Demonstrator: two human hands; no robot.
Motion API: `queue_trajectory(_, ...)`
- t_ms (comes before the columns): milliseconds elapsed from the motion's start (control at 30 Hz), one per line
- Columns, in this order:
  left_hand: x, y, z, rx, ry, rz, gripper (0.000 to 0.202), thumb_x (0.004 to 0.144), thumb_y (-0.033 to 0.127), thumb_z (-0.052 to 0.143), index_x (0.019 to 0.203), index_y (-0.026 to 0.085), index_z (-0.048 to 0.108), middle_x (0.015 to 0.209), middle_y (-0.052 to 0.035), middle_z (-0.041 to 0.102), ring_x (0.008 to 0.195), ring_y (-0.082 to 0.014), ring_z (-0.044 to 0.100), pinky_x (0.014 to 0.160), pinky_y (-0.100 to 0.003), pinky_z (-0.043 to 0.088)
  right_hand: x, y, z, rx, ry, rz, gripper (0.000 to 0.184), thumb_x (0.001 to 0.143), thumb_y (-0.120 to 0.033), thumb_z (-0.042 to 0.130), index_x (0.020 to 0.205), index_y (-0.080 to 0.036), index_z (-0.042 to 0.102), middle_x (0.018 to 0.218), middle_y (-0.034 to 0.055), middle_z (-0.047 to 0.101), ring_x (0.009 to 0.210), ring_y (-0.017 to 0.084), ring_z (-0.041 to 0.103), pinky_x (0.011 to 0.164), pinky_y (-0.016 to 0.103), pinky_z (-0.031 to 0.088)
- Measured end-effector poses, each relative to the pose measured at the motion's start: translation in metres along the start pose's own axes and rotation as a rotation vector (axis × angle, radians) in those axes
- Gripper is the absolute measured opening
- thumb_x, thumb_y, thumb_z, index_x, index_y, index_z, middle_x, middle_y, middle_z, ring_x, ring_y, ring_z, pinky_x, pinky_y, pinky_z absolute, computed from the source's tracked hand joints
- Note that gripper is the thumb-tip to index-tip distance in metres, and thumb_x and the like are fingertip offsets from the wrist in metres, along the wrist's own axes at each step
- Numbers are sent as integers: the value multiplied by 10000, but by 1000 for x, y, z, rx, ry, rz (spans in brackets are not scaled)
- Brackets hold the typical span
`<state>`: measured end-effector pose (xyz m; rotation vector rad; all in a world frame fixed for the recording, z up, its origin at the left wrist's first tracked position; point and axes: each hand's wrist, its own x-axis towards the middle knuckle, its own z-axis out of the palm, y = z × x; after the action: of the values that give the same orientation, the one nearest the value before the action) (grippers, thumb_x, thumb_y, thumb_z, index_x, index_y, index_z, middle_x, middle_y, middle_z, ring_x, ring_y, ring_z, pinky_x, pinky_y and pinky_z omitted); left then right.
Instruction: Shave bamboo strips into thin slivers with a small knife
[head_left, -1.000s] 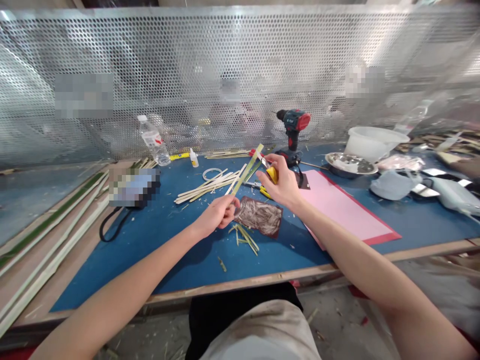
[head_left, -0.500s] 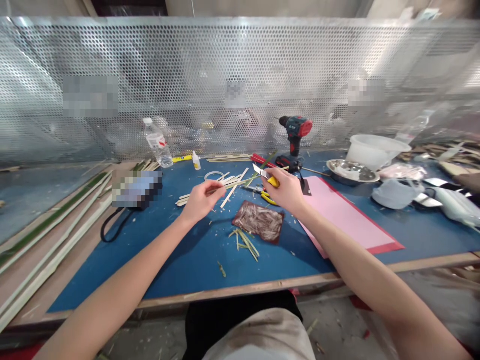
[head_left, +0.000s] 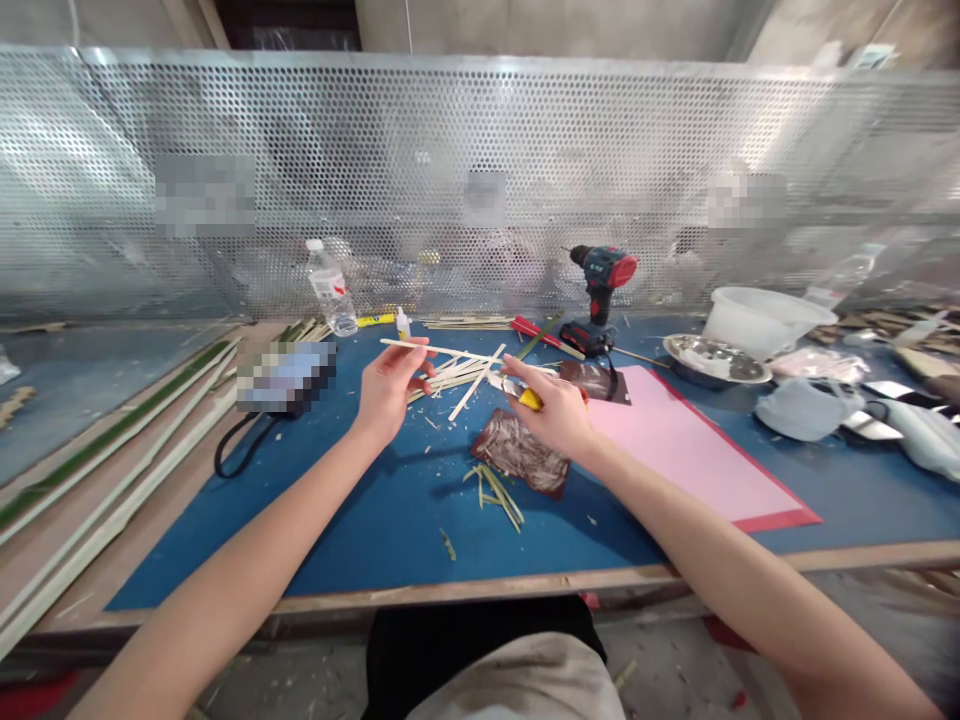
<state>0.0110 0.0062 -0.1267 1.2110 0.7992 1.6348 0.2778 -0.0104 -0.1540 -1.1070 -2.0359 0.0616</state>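
Note:
My left hand (head_left: 384,395) pinches a thin pale bamboo strip (head_left: 454,351), which reaches out to the right toward my other hand. In my right hand (head_left: 561,412) is a utility knife with a yellow handle (head_left: 531,399), its blade end pointing left near the strip's far end. Whether blade and strip touch, I cannot tell. Below them on the blue table lie more pale strips (head_left: 448,378), some crossing each other. A worn brown sheet of sandpaper (head_left: 517,450) lies under my right hand, with short greenish offcuts (head_left: 499,497) in front of it.
A cordless drill (head_left: 600,290) stands at the back, right of a water bottle (head_left: 330,288) and a small glue bottle (head_left: 403,324). Pink paper (head_left: 682,440), a metal bowl (head_left: 716,362) and a white tub (head_left: 765,320) are to the right. Long bamboo lengths (head_left: 135,460) lie left.
My left hand has turned and risen slightly, and its strip now lies across toward the right. My right hand has come lower with the knife. The view has shifted a little.

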Motion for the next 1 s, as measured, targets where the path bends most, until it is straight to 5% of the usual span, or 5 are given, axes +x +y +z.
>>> queue_trajectory(300, -8, -6, 4, 162, -78, 15, 446, 855, 473, 810, 1162, 151, 775, 986, -94, 753, 773, -156, 671, 549, -242, 568, -8, -14, 14, 37, -170, -39, 764, 939, -271, 648, 1644, -327, 358, 1384, 11, 722, 1166, 249, 747, 972, 377, 609)
queue_trajectory(467, -11, -6, 8, 161, -82, 8, 439, 902, 508, 755, 1165, 158, 728, 1104, -119, 774, 995, -219, 755, 779, -295, 639, -11, -21, 14, 61, -320, -111, 816, 947, -304, 648, 1676, -300, 281, 1314, 10, 758, 1098, 228, 768, 909, 329, 599)
queue_trajectory(667, -14, -7, 8, 108, -114, 56, 435, 950, 485, 703, 1251, 172, 684, 1090, -108, 767, 920, -202, 771, 824, -335, 643, -13, -25, 8, -13, -371, -152, 723, 958, -387, 667, 1624, -270, 410, 996, 2, 816, 786, 187, 771, 708, 255, 533)
queue_trajectory(800, -13, -5, 6, 128, -83, 105, 409, 974, 445, 664, 1268, 164, 708, 1016, -85, 738, 866, -185, 738, 806, -339, 646, -15, -24, 10, 30, -311, -265, 471, 982, -391, 648, 1438, -276, 616, 1038, 25, 809, 755, 158, 746, 656, 237, 494)
queue_trajectory(1000, -14, -1, 6, 169, -65, 153, 337, 994, 396, 631, 1223, 174, 738, 939, -57, 704, 804, -157, 699, 761, -303, 632, -16, -24, 10, 43, -273, -365, 276, 1018, -373, 577, 1244, -254, 682, 1052, 24, 800, 848, 170, 761, 711, 263, 513)
